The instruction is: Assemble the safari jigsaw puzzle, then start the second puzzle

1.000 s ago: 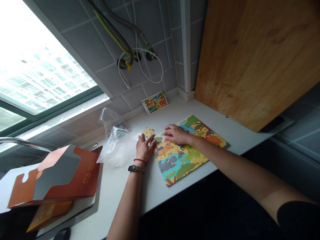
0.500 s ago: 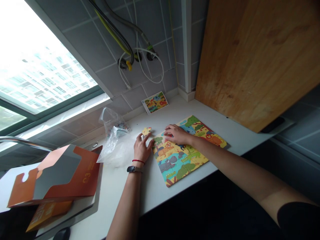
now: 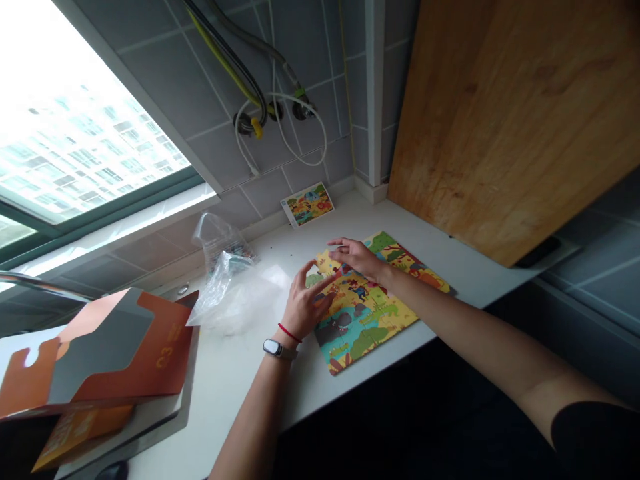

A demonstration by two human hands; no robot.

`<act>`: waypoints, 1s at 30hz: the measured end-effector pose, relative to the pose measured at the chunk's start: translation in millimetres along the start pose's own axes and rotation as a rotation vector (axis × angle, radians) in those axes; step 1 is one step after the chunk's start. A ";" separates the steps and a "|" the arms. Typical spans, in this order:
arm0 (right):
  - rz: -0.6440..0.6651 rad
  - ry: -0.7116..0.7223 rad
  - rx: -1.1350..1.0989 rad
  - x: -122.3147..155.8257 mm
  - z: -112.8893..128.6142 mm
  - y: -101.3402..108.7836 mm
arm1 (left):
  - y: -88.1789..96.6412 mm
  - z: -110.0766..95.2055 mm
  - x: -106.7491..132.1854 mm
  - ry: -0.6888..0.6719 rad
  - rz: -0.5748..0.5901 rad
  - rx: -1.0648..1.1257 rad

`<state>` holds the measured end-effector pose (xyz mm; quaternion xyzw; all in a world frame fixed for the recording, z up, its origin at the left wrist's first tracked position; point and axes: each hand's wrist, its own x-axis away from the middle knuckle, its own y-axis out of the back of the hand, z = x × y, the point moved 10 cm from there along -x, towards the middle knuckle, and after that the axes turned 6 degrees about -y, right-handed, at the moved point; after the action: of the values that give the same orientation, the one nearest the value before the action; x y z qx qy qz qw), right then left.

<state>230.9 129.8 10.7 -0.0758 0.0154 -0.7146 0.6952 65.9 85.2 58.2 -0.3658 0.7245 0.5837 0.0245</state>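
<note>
A square jigsaw puzzle (image 3: 373, 313) with a bright cartoon animal scene lies flat on the white counter. My left hand (image 3: 305, 305) rests at its left edge, fingers spread over the picture, holding nothing visible. My right hand (image 3: 354, 258) hovers at or just above the puzzle's upper part, fingers apart and covering some of the yellow area. A small printed picture card (image 3: 307, 205) leans against the tile wall behind. No loose yellow piece shows on the counter beside the puzzle.
A crumpled clear plastic bag (image 3: 225, 293) lies left of the puzzle on the white counter (image 3: 235, 393). An orange and grey puzzle box (image 3: 110, 353) sits at the lower left. A wooden board (image 3: 515, 113) stands at the upper right, below pipes and white cable (image 3: 255, 100) on the tiles.
The loose yellow piece has gone from the counter beside the puzzle. My left hand has moved right onto the puzzle's edge, and my right hand's fingers have lifted.
</note>
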 end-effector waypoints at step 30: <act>-0.396 0.319 0.961 130.4 22.1 62.0 | -19.9 23.7 4.0 0.018 -0.010 0.131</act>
<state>292.4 -0.2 35.9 0.3582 -0.2223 -0.7614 0.4925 64.8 102.7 32.4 -0.3722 0.7595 0.5317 0.0447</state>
